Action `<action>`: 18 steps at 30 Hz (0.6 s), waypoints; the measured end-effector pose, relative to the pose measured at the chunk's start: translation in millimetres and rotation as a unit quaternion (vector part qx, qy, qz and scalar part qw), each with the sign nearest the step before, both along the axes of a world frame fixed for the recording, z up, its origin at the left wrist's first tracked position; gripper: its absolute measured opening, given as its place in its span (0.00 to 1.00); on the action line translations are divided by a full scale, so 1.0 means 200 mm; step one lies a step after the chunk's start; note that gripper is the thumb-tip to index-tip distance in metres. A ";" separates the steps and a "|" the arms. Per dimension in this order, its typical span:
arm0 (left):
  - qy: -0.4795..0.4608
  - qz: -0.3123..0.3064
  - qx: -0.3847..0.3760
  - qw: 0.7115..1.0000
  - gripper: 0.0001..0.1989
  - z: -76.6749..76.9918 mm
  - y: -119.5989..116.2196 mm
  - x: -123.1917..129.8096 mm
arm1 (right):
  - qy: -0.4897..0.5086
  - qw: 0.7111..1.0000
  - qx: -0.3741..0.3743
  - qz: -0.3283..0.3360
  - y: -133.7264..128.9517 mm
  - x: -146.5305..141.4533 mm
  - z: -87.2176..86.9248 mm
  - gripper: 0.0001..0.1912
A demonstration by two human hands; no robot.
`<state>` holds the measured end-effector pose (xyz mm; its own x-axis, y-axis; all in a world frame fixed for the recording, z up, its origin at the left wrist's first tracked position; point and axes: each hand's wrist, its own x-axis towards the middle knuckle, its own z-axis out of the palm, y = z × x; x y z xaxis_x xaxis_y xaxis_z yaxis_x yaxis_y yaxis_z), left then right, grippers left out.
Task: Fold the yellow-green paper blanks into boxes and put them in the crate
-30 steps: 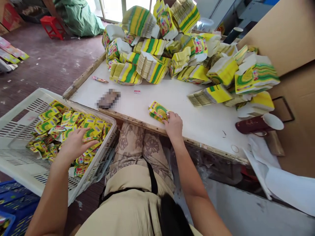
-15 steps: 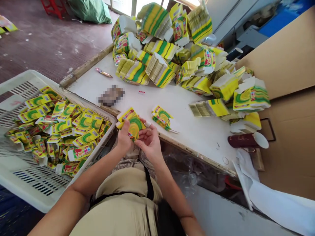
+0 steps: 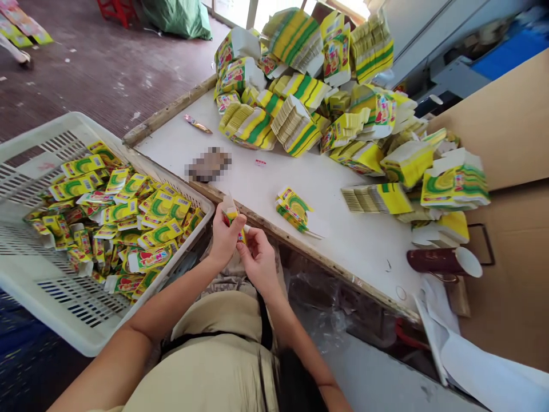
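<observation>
A small yellow and green carton (image 3: 231, 213) stands narrow side up between my hands, just off the table's front edge, a pale flap raised at its far end. My left hand (image 3: 223, 239) is closed around it, thumb on the near side. My right hand (image 3: 259, 260) pinches its lower end with curled fingers; a white band shows on one finger. Fingers hide most of the carton. On the table, right of my hands, a few flat carton blanks (image 3: 294, 209) lie together, a thin pointed piece sticking out under them.
At left, a white plastic basket (image 3: 92, 337) holds many folded cartons (image 3: 156, 234). Stacks of flat carton blanks (image 3: 295, 126) cover the back of the white table (image 3: 253, 186). A blurred-out object (image 3: 209, 165), a small wrapped stick (image 3: 197, 124) and a dark red mug (image 3: 433, 261) lie on it.
The carton was flat with its broad face up; now it is turned on edge and squeezed between both hands, its end flap standing up. The view has shifted slightly left.
</observation>
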<state>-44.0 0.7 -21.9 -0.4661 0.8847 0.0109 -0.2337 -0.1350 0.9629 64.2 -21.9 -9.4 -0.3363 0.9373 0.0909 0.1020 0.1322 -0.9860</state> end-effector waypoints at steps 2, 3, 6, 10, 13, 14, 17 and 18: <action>0.020 0.023 -0.008 1.000 0.28 0.03 0.01 -0.01 | -0.054 0.998 0.044 -0.006 -0.01 -0.02 0.02 0.09; 0.030 0.029 -0.010 0.999 0.29 0.04 0.01 -0.01 | -0.074 0.995 0.060 -0.015 -0.01 -0.02 0.02 0.09; 0.016 0.016 0.012 1.000 0.28 0.04 -0.01 -0.01 | -0.086 0.993 0.063 -0.055 0.04 0.00 0.02 0.10; -0.060 -0.041 0.011 0.997 0.21 -0.01 -0.04 -0.01 | -0.033 0.994 -0.012 -0.105 0.10 0.05 -0.03 0.11; -0.059 -0.054 -0.017 0.997 0.18 -0.03 -0.03 -0.07 | -0.030 0.995 -0.008 -0.090 0.10 0.08 -0.05 0.12; -0.047 -0.064 -0.020 0.997 0.19 -0.02 -0.03 -0.10 | -0.038 0.995 0.014 -0.087 0.10 0.10 -0.05 0.11; 0.020 -0.103 0.002 0.994 0.25 0.04 -0.03 -0.23 | -0.110 0.981 0.125 -0.098 0.11 0.15 -0.02 0.09; 0.052 -0.117 0.018 0.992 0.28 0.07 -0.04 -0.28 | -0.144 0.971 0.166 -0.097 0.12 0.17 -0.01 0.09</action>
<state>-99.4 -7.4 -8.5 -0.2433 0.9665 0.0814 -0.1628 -0.1235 0.9789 98.4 1.9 -11.7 -0.2134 0.9204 0.3275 0.4218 0.3892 -0.8189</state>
